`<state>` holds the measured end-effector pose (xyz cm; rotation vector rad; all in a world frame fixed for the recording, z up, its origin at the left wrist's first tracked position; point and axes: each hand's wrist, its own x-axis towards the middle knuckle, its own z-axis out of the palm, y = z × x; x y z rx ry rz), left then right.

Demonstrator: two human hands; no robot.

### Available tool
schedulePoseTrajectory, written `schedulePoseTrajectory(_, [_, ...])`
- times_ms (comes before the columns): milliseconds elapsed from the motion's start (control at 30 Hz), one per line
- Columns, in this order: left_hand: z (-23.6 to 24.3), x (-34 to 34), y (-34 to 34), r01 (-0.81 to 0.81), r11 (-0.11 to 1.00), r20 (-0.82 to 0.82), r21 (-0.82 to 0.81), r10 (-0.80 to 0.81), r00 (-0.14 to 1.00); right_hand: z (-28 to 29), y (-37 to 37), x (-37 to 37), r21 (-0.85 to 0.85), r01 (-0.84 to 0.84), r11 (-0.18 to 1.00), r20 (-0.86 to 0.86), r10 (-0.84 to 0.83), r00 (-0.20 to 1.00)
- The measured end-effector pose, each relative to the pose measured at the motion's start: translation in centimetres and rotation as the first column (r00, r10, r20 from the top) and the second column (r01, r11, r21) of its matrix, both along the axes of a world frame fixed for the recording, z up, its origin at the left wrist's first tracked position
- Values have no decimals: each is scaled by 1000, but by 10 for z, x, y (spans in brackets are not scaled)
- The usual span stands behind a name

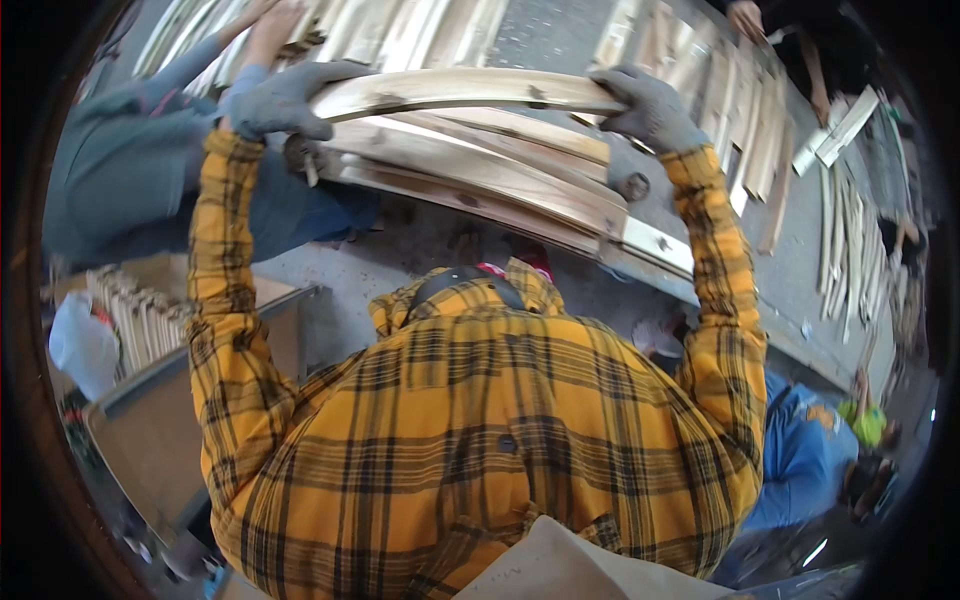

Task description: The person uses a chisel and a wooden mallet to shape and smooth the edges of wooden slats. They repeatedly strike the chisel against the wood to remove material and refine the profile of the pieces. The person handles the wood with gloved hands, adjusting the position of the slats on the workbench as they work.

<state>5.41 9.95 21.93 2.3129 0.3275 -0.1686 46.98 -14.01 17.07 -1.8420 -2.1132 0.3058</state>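
Note:
Both my hands wear grey gloves and hold a long pale wooden slat [470, 92] by its two ends, above the work table. My left hand [285, 100] grips the left end, thumb below and fingers above. At the right end, my right hand [645, 105] is closed round the wood. Just beneath the slat lies a stack of wooden boards [480, 180] along the near table edge, some with dark knots. A round metal piece [634, 186] sits by the stack's right end, and another [300, 155] is partly hidden under my left hand.
Many slats lie in rows [420, 30] across the grey table [800, 275]. A person in grey-green clothing [130, 180] stands close on my left, hands on the slats. Another person's hand [745, 18] is across the table. Left below, a wooden bin [150, 430] holds upright wood pieces.

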Motion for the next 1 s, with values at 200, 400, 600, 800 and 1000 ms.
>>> schedulePoseTrajectory(200, [-18, 48, -44, -180, 918, 38, 353, 178, 983, 8, -77, 24, 43, 135, 990, 148, -140, 979])
schedulePoseTrajectory(400, [-58, 147, -157, -2, 935, 187, 355, -69, 980, 3, -219, 74, -109, 471, 875, 231, -439, 868])
schedulePoseTrajectory(600, [-115, 232, -232, 85, 901, 154, 425, -165, 974, -51, -308, 130, -239, 712, 661, 276, -656, 702])
schedulePoseTrajectory(800, [-168, 233, -223, 165, 822, -172, 545, -82, 982, -101, -257, 105, -335, 712, 618, 404, -588, 701])
schedulePoseTrajectory(1000, [-171, 214, -215, 98, 825, -184, 557, 7, 983, -100, -229, 90, -345, 695, 631, 371, -589, 718])
